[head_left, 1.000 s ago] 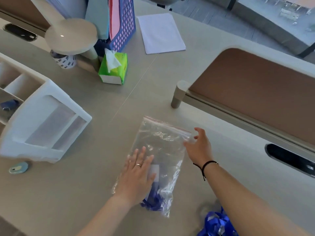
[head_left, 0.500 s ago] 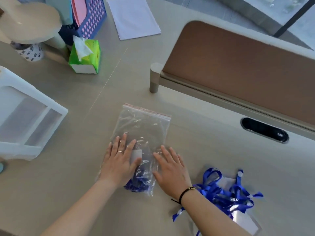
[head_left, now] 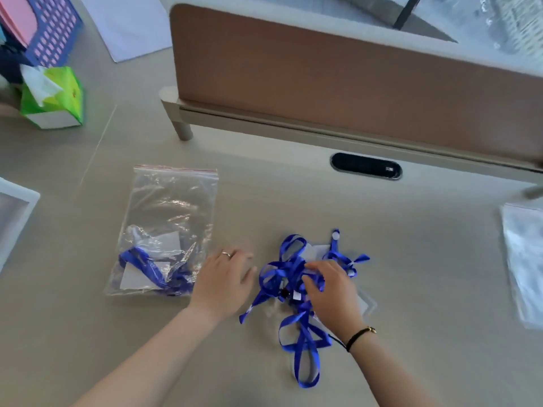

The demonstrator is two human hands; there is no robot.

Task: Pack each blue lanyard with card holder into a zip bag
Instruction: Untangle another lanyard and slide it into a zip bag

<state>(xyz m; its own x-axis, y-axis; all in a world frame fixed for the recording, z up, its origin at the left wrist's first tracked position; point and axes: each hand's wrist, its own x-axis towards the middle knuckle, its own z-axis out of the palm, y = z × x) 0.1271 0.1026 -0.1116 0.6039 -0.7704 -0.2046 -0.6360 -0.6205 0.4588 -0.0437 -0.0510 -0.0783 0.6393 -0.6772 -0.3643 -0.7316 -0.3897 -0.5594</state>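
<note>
A clear zip bag [head_left: 169,224] with a red strip lies flat on the table at centre left; a blue lanyard with its card holder [head_left: 150,267] sits in its lower part. To its right lies a tangled pile of blue lanyards with card holders [head_left: 296,292]. My left hand [head_left: 224,282] hovers flat between the bag and the pile, fingers apart, holding nothing. My right hand [head_left: 330,286] rests on top of the pile, its fingers curled into the blue straps.
A stack of clear zip bags [head_left: 526,259] lies at the right edge. A brown desk divider [head_left: 352,80] and a black cable slot [head_left: 365,165] stand behind. A green tissue box [head_left: 53,96], blue basket [head_left: 51,27], white paper [head_left: 129,24] and white organiser [head_left: 14,212] are at left.
Both hands have left the filled bag and moved right; the right hand now lies on the lanyard pile. The view has swung right, showing the whole pile and a stack of bags.
</note>
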